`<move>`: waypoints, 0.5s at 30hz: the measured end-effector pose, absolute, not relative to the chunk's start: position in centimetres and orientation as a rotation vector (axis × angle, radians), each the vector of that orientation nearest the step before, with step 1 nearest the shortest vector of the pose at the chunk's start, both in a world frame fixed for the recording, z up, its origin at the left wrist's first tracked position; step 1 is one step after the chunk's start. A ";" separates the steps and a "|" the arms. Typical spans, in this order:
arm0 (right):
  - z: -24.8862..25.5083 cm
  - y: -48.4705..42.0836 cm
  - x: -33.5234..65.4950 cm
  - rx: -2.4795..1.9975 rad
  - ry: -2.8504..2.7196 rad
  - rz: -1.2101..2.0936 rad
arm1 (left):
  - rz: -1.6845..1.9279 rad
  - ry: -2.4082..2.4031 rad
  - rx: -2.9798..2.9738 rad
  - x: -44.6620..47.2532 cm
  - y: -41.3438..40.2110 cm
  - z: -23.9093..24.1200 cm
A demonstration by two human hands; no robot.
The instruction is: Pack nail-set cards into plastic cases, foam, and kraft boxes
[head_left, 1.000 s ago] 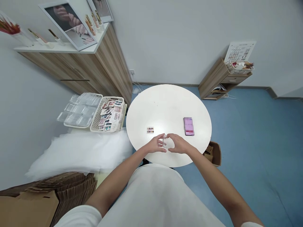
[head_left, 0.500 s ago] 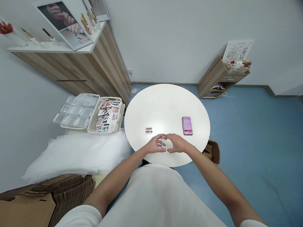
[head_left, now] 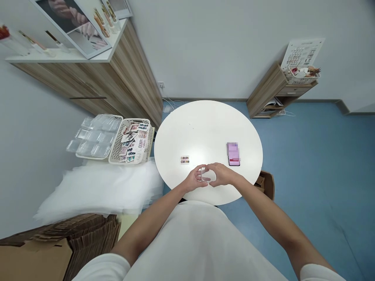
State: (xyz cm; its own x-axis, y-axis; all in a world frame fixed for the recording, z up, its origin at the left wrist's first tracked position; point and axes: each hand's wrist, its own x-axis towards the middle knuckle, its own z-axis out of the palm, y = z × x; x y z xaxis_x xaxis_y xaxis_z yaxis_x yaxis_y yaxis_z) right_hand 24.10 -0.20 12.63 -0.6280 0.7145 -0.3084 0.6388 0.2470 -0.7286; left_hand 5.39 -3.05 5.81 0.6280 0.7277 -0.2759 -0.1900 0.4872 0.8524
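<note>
Over the near edge of the white round table [head_left: 205,121], both hands hold a small clear plastic box [head_left: 206,179] between them. My left hand [head_left: 193,181] curls around its left side, and my right hand [head_left: 222,174] arches over the right, fingertips and thumb at its edges. The box is see-through, so its outline is hard to make out. Just beyond my left hand lies a small card of press-on nails [head_left: 184,159], with rows of coloured pieces. To the right of my hands a phone [head_left: 233,154] with a purple screen lies flat.
Left of the table stand a basket of nail cards [head_left: 115,150] and a basket of clear plastic boxes [head_left: 98,136]. White foam sheets [head_left: 99,189] and folded cardboard [head_left: 32,257] lie nearer me. An open carton [head_left: 268,185] sits on the floor at right.
The view has shifted slightly. Both hands stay on the clear box, which appears turned a little between the fingers. The nail card and phone lie as before.
</note>
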 end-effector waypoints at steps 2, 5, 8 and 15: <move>12.6 0.0 24.1 -1.295 -2.407 1.352 | 0.623 0.693 0.876 5.5 -3.0 5.8; 12.5 0.4 24.2 -1.271 -2.413 1.359 | 0.632 0.699 0.849 5.6 -2.9 5.9; 12.3 0.7 24.3 -1.266 -2.407 1.361 | 0.635 0.700 0.825 5.8 -2.7 6.0; 11.8 1.0 24.7 -1.332 -2.432 1.350 | 0.576 0.732 0.797 5.3 -2.1 5.7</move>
